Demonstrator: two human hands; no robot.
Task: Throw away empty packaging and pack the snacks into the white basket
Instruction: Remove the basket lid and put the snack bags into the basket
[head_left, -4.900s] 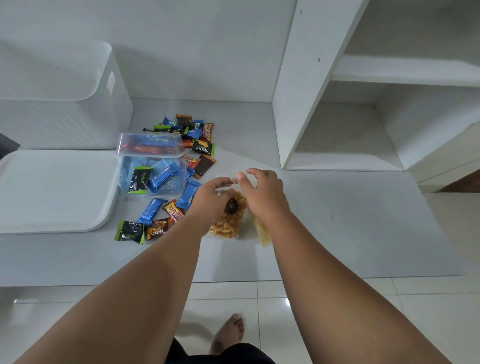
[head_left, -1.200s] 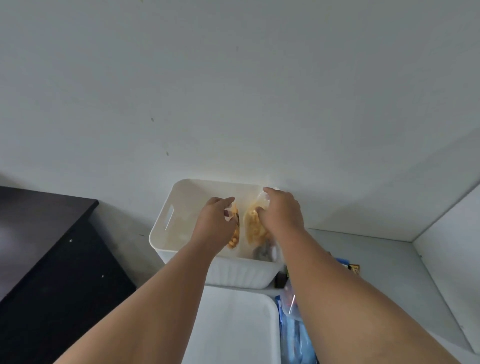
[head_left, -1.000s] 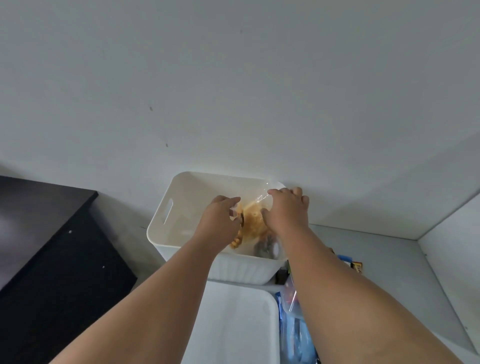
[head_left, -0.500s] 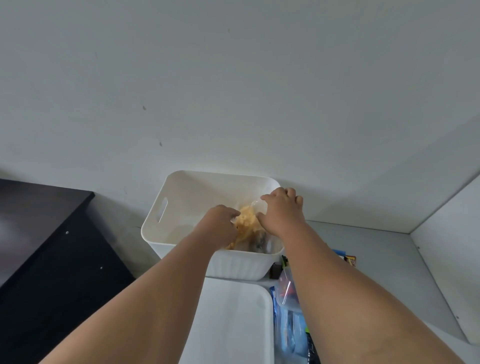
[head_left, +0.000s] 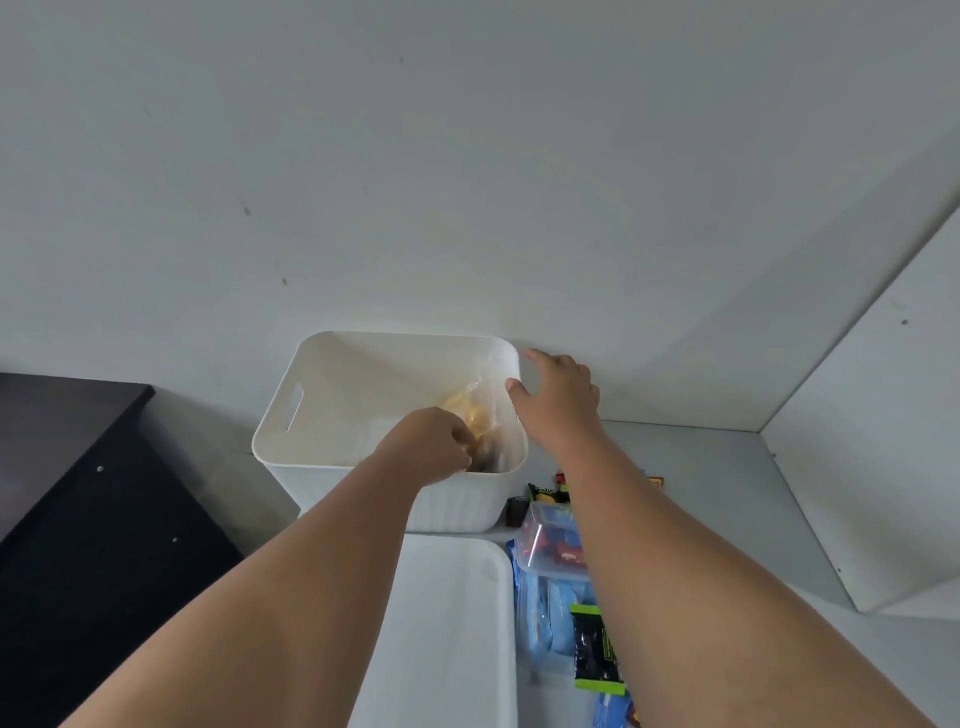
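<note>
Freed by the right hand (head_left: 558, 397) within the last half second, the clear snack bag (head_left: 475, 410) of golden pieces sits inside the white basket (head_left: 363, 374), against its right wall. At far left stands a dark cabinet (head_left: 78, 493). Next to it, the basket rests at the back of the grey counter (head_left: 701, 493), against the wall, its slotted handle facing left. The left hand (head_left: 428, 447) reaches over the near rim, its grip closed on the bag's lower edge. The right hand hovers above the basket's right rim, its grip apart, fingers spread and holding nothing. A flat white lid (head_left: 457, 623) lies in front of the basket. To its right are a clear tub (head_left: 550, 540) of wrapped snacks and a green-and-black wrapper (head_left: 595, 654). A white shelf panel (head_left: 872, 467) closes the scene at far right.
</note>
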